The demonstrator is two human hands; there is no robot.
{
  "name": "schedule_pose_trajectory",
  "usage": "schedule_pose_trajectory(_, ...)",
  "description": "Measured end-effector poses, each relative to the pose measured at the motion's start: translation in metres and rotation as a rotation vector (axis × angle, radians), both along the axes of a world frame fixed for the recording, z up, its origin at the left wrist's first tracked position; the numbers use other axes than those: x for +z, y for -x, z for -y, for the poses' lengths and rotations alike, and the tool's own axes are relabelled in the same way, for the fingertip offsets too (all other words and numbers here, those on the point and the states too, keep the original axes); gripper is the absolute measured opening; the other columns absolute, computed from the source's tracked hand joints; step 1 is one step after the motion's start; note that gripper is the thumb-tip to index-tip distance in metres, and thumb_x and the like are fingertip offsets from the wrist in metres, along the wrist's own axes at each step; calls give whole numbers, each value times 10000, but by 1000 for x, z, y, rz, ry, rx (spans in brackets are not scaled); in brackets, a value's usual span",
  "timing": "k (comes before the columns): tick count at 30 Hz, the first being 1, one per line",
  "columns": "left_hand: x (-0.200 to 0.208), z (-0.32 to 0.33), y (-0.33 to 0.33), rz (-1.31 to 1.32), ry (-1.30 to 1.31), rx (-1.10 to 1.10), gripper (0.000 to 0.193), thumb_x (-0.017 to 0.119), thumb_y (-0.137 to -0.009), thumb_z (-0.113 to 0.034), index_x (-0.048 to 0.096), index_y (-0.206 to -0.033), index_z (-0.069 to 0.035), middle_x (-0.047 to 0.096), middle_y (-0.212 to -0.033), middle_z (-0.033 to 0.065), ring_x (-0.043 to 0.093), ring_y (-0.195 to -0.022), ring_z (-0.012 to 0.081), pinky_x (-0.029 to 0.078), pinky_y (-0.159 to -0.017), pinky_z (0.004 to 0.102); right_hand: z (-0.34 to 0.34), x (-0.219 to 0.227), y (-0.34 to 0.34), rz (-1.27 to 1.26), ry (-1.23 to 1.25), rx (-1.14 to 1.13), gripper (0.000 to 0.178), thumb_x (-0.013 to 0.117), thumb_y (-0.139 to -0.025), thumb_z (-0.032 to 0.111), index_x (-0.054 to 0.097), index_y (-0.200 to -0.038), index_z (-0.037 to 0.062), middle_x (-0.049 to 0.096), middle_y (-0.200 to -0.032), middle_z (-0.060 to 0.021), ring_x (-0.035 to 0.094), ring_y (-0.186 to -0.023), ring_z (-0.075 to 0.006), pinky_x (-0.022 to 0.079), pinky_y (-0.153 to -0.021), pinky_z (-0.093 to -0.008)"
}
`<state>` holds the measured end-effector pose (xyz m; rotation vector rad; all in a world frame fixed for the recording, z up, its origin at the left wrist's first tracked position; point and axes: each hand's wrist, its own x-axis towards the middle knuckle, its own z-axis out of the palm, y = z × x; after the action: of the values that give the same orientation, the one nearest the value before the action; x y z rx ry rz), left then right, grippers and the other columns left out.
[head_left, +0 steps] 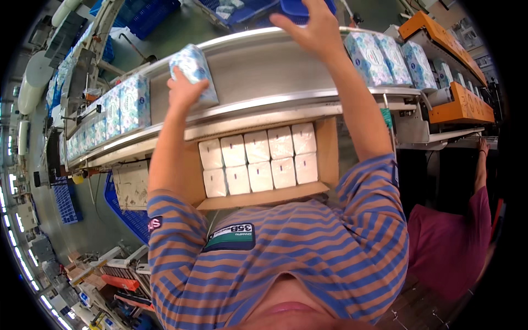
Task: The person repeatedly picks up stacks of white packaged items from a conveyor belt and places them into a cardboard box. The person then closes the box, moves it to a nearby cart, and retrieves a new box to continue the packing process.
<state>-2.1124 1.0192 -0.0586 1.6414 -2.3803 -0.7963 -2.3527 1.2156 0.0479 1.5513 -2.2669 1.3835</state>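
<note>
My left hand grips the near end of a blue-and-white floral tissue pack, which sits tilted on the metal conveyor. My right hand is over the conveyor's far rail, thumb and fingers apart and nothing in it. Below my arms, close to my body, an open cardboard box holds two rows of white-ended packs. More floral packs stand in a row left of my left hand. Another group of floral packs stands right of my right forearm.
The metal conveyor runs across in front of me, with raised rails. Orange-sided machinery is at its right end. A person in a maroon top works at the right. Blue crates lie beyond the conveyor.
</note>
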Motion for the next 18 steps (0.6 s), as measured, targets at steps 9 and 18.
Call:
schedule_pose_trajectory(9,38,25,-33,-844,-1025,222,511,643,-707,-328,543,-1108,-27,625,-948,105,607,-808,249,499,-748,362,-124,-61,-34,153,-104,-37,425,694,-765,293,606,-1091,34,630,-969,-107,611,-856,-195,480,-755,-294)
schedule_pose_trajectory(18,10,10,-67,423,398,-190,840,589,-709,-583,313,-1389,-175,335,-1334,279,426,-1169,425,377,-947,471,-200,-99,-93,197,-185,-106,417,689,-755,301,601,-1074,47,612,-1004,-135,603,-893,-248,469,-790,-330)
